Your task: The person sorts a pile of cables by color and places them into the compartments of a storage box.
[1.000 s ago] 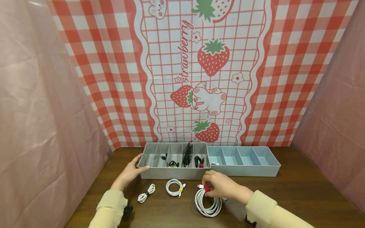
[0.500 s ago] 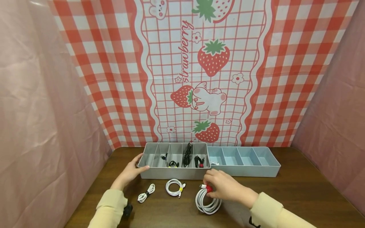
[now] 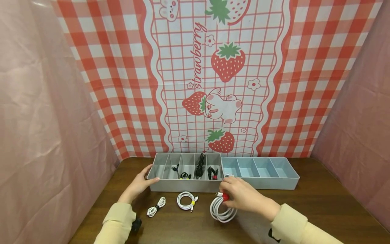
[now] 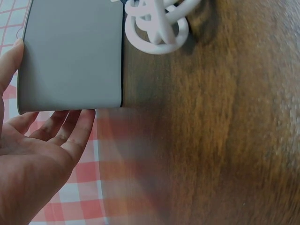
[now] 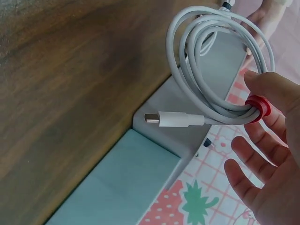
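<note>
In the head view, the left hand rests spread against a gray box; the right hand pinches a coiled white cable above the surface. Left wrist: extended fingers touch the box. Right wrist: the thumb clasps by the red tie.

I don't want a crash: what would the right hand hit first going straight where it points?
Probably the long grey plastic divided box, near its front right corner, though the right hand may be high enough to clear it.

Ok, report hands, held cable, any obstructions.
Right hand pinching red-tied white cable. Left hand touching left end of gray bin. Yellow-tied coil lies apart, not blocking.
</note>
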